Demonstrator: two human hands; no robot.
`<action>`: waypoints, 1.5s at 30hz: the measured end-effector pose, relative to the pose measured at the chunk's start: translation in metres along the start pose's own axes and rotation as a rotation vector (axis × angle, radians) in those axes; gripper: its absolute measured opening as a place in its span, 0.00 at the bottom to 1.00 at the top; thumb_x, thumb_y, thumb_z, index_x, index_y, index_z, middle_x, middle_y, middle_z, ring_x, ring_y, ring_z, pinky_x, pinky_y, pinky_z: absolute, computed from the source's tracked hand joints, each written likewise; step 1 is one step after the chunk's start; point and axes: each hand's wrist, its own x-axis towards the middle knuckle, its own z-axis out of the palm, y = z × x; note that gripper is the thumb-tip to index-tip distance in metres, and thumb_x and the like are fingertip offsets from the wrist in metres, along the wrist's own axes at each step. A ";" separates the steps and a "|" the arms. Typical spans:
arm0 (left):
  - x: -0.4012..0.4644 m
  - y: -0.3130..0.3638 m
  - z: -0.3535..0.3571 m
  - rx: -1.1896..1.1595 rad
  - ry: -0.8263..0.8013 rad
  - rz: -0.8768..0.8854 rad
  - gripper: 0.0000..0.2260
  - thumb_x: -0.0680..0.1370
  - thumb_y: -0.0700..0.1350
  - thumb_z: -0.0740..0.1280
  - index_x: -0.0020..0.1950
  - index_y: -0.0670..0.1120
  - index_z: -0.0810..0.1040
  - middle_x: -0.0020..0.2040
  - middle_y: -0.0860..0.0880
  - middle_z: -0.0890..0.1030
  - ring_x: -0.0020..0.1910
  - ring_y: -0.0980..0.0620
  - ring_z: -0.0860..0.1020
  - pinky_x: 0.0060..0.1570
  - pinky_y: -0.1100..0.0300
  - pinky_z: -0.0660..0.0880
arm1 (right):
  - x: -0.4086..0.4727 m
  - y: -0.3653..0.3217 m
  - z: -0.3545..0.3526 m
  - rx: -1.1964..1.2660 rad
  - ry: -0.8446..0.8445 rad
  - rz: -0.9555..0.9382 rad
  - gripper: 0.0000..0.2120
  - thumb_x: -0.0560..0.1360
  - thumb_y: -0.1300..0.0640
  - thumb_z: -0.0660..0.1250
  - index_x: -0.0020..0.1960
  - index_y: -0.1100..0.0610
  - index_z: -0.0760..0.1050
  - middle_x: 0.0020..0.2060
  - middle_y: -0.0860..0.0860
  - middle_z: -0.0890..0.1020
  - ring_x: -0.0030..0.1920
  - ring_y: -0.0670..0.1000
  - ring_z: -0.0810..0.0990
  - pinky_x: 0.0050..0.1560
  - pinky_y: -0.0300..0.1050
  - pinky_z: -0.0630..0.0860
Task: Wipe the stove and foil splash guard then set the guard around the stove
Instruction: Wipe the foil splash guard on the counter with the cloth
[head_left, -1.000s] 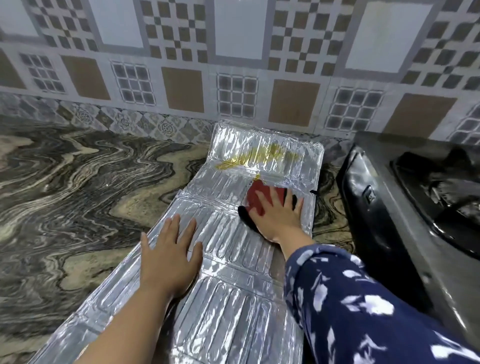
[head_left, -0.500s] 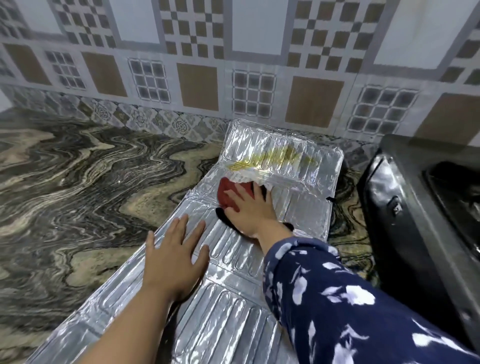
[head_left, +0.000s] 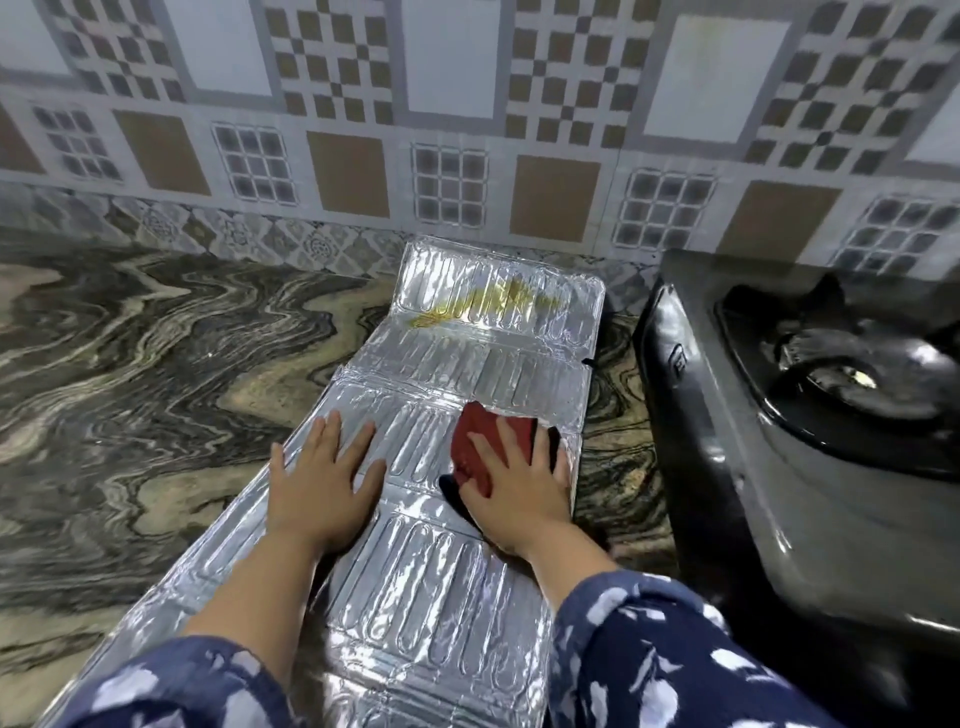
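— Both hands lie flat, palms down, fingers spread; neither one pinches or curls around anything. What is under each?

— Under the left hand (head_left: 324, 486) is bare foil. It presses on the foil splash guard (head_left: 457, 364) near the guard's left edge. The right hand (head_left: 514, 480) presses a red cloth (head_left: 480, 441) against the foil near the right edge, with a bit of dark fabric showing under its palm and by its little finger (whether that is the same cloth's other side I cannot tell).

— How does the guard lie?

— Unfolded and flat on the marbled countertop (head_left: 156, 353), its long axis running from the person toward the tiled wall (head_left: 467, 130). The far end reaches nearly to the foot of the wall, and the near end passes under the patterned blue sleeves (head_left: 675, 665). Fold lines cross it, dividing it into ribbed panels.

— Is it clean?

— No. A yellow stain (head_left: 483, 306) streaks the farthest panel, well beyond both hands, and the cloth does not touch it.

— And the stove?

— The stove (head_left: 810, 441) stands on the counter just right of the guard, apart from it, with a strip of countertop between. Its dark burner area (head_left: 852, 374) looks glossy.
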 end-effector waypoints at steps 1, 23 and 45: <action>-0.002 -0.001 -0.001 0.003 0.001 0.001 0.26 0.79 0.63 0.44 0.77 0.62 0.46 0.79 0.52 0.43 0.78 0.54 0.41 0.73 0.40 0.39 | -0.007 -0.005 0.002 0.007 -0.014 -0.006 0.31 0.77 0.34 0.44 0.77 0.41 0.43 0.78 0.46 0.39 0.76 0.62 0.33 0.73 0.65 0.35; 0.099 0.023 -0.016 0.014 -0.107 0.023 0.26 0.81 0.57 0.45 0.78 0.53 0.46 0.79 0.48 0.40 0.77 0.51 0.39 0.71 0.35 0.38 | 0.020 -0.003 0.001 -0.003 0.081 -0.148 0.36 0.73 0.27 0.43 0.77 0.40 0.44 0.78 0.46 0.41 0.77 0.54 0.36 0.73 0.62 0.33; 0.099 0.021 0.006 0.006 0.091 0.000 0.34 0.70 0.66 0.34 0.76 0.62 0.49 0.79 0.52 0.47 0.78 0.54 0.44 0.74 0.45 0.42 | 0.205 0.005 -0.042 0.054 0.097 0.259 0.34 0.78 0.37 0.44 0.78 0.52 0.40 0.77 0.60 0.37 0.75 0.66 0.36 0.68 0.70 0.31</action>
